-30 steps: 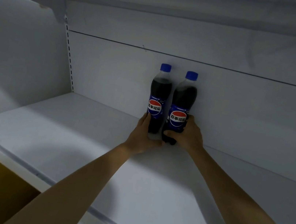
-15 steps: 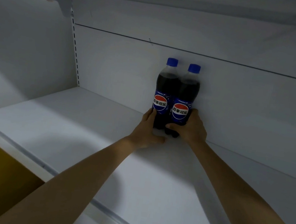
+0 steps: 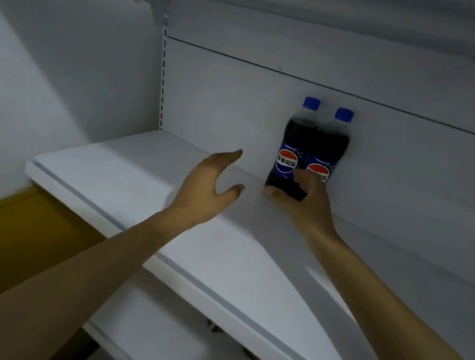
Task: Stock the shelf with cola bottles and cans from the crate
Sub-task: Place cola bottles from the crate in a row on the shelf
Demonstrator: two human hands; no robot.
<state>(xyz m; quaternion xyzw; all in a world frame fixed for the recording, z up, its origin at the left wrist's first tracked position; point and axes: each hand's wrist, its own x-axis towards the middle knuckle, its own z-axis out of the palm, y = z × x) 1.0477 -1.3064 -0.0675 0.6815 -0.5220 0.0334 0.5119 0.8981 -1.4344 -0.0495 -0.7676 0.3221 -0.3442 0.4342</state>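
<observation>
Two bottles (image 3: 312,147) of cola stand upright at the back of the shelf (image 3: 139,171). They touch each other and sit close against the back panel (image 3: 415,175), with labels facing out. That looks like the start of a row, set deep so later stock can go in front and beside it.

The right hand (image 3: 303,202) grasps the pair low down. Its thumb lies across the foot of the left one and its fingers (image 3: 304,179) curl over the lower label of the right one. A low hold like this seems meant to square the bases together without tipping the tall, narrow bodies.

The left hand (image 3: 207,184) holds nothing. Its fingers are spread and relaxed, and it hovers above the shelf to the left of the bottles, apart from them.

Both bottles are dark with cola up to the shoulder, and both wear blue caps (image 3: 311,102) — sealed, by the look of it. No cans are on the shelf, and the crate is not in view. A yellow-brown patch (image 3: 5,237) at lower left is too blurred to name. A lower shelf (image 3: 160,338) shows beneath, and what it holds is hidden in shadow.
</observation>
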